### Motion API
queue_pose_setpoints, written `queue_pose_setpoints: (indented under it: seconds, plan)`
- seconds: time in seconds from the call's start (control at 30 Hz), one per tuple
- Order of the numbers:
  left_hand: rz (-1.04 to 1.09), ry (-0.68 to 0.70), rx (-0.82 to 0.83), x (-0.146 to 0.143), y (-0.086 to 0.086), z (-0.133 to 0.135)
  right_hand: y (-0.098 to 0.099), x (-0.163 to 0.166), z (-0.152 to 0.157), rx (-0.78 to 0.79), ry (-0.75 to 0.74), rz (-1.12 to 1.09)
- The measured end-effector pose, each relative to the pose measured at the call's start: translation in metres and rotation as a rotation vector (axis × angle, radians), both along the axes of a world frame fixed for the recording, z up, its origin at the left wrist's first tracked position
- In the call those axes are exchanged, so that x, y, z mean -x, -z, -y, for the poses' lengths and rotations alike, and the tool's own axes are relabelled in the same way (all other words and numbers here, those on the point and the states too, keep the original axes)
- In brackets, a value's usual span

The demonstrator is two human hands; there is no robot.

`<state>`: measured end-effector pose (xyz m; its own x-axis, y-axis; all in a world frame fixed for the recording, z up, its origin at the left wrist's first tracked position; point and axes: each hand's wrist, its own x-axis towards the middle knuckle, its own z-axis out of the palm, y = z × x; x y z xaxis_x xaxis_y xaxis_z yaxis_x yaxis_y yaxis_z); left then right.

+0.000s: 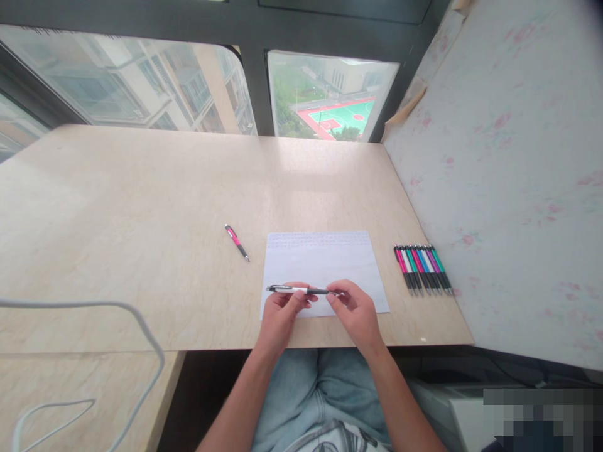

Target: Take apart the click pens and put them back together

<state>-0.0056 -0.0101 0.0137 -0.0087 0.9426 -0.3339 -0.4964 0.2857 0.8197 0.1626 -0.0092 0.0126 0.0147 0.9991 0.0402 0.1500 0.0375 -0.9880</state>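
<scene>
Both hands pinch one black-and-white pen [298, 289] level over the paper sheet [325, 263], its long axis running left-right, left hand [281, 314] on the barrel, right hand [357, 312] closed on the tip end.

Two hands were at the desk — the left hand [281, 314] and the right hand [355, 312]; between them they held one black-and-white pen [301, 290]; one sheet of paper [325, 263] lay beneath; one pink pen [237, 242] lay alone to the left; a row of pens [423, 269] lay by the wall — roughly nine, too tightly packed to count exactly; one white cable [141, 326] looped at the near left.
</scene>
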Motion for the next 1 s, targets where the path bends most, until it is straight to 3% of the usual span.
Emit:
queue_pose_setpoints:
  seconds: [0.33,0.67,0.83,1.0]
  plan:
    - [0.024,0.018,-0.046,0.001,0.002,-0.008,-0.002,-0.007,-0.001,-0.024,0.027,0.023]
    - [0.024,0.022,0.007,-0.003,-0.001,-0.014,-0.001,-0.014,-0.004,-0.008,0.050,0.121]
    - [0.045,-0.002,-0.009,-0.002,-0.002,-0.013,0.001,-0.018,-0.003,0.045,0.108,0.142]
    - [0.067,-0.056,0.004,0.004,0.001,-0.008,0.002,-0.024,-0.009,-0.004,0.130,0.257]
